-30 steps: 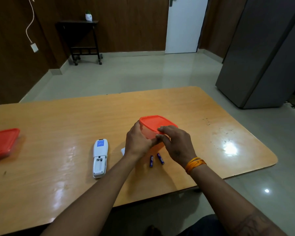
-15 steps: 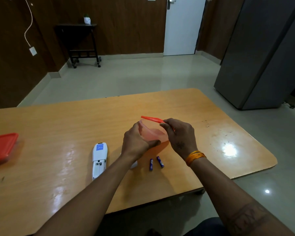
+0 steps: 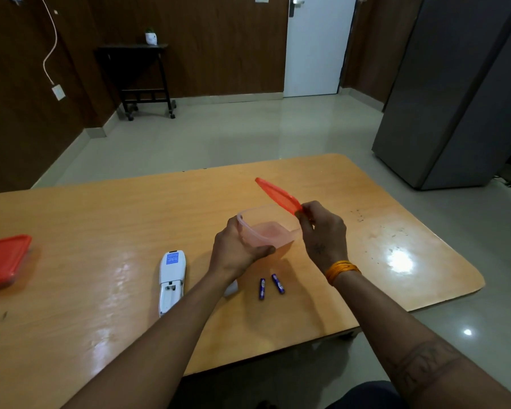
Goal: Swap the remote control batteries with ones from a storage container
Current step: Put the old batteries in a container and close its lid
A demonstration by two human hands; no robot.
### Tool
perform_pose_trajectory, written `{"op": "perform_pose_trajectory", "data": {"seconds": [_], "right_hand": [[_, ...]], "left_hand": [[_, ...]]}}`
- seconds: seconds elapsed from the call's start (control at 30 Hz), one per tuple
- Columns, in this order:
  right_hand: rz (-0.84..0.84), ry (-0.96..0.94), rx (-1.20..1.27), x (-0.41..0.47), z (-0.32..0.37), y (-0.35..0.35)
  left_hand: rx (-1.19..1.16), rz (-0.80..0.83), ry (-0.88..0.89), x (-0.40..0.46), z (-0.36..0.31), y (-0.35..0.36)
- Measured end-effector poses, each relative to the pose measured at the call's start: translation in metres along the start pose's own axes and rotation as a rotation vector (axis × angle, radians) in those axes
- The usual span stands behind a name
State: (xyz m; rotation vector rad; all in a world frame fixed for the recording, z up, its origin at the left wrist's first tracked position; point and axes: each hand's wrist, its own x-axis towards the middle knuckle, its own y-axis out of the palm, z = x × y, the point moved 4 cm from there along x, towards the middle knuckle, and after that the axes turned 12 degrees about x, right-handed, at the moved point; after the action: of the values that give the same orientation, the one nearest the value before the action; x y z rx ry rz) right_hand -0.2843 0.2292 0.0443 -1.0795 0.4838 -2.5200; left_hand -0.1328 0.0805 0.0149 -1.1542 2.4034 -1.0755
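Left hand [image 3: 238,252] gripping a clear tub [image 3: 266,228], right hand [image 3: 322,231] pinching its tilted red lid [image 3: 278,195], two batteries [image 3: 270,286] on the table [image 3: 101,219] beside an open-backed remote [image 3: 171,278]

White plastic remote control [image 3: 171,278] lies left of two small blue cylindrical batteries [image 3: 271,286] near wooden table [image 3: 101,219] front edge; clear plastic container [image 3: 264,231] behind batteries; red-lidded plastic container [image 3: 5,261] at left edge.

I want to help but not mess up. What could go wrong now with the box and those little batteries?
The two small blue batteries lie loose on the shiny wooden table near its front edge; a bump from an arm might roll them off.

The left hand holds the clear pink plastic container tilted while the right hand lifts its orange lid. Anything inside might slide out; its contents are unclear.

The white remote has its battery bay open, so old and new batteries could get mixed.
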Motion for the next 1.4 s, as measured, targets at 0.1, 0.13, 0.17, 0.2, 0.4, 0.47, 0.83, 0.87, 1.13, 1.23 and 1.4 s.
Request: {"op": "perform_pose_trajectory", "data": {"seconds": [0.1,0.13,0.17,0.2,0.4,0.47,0.83,0.87,1.13,1.23,1.4], "right_hand": [[-0.086,0.093,0.042,0.015,-0.007,-0.006],[-0.102,0.118,0.048,0.019,-0.010,-0.008],[-0.118,0.138,0.050,0.021,-0.011,-0.010],[-0.146,0.159,0.059,0.022,-0.014,-0.012],[-0.365,0.426,0.161,0.008,-0.033,-0.033],[-0.359,0.496,0.155,-0.002,-0.043,-0.042],[-0.091,0.699,0.037,-0.054,-0.059,-0.059],[-0.059,0.705,0.012,-0.055,-0.058,-0.059],[0.071,0.576,-0.249,-0.063,-0.041,-0.064],[0.094,0.467,-0.309,-0.066,-0.027,-0.061],[0.269,0.421,-0.119,-0.076,0.004,-0.034]], "left_hand": [[0.038,0.032,-0.050,0.000,0.008,0.002],[0.039,0.038,-0.064,-0.001,0.009,0.003],[0.038,0.037,-0.076,-0.001,0.010,0.004],[0.041,0.028,-0.086,0.000,0.011,0.005],[0.139,-0.033,-0.136,0.010,0.006,0.004],[0.148,-0.040,-0.148,0.008,0.006,0.001],[0.139,-0.167,-0.061,-0.039,-0.004,-0.009],[0.138,-0.184,-0.050,-0.045,-0.005,-0.009],[0.222,-0.107,0.046,-0.078,-0.016,-0.003],[0.277,-0.045,0.044,-0.084,-0.016,0.006],[0.369,0.017,0.000,-0.093,-0.010,0.014]]}}
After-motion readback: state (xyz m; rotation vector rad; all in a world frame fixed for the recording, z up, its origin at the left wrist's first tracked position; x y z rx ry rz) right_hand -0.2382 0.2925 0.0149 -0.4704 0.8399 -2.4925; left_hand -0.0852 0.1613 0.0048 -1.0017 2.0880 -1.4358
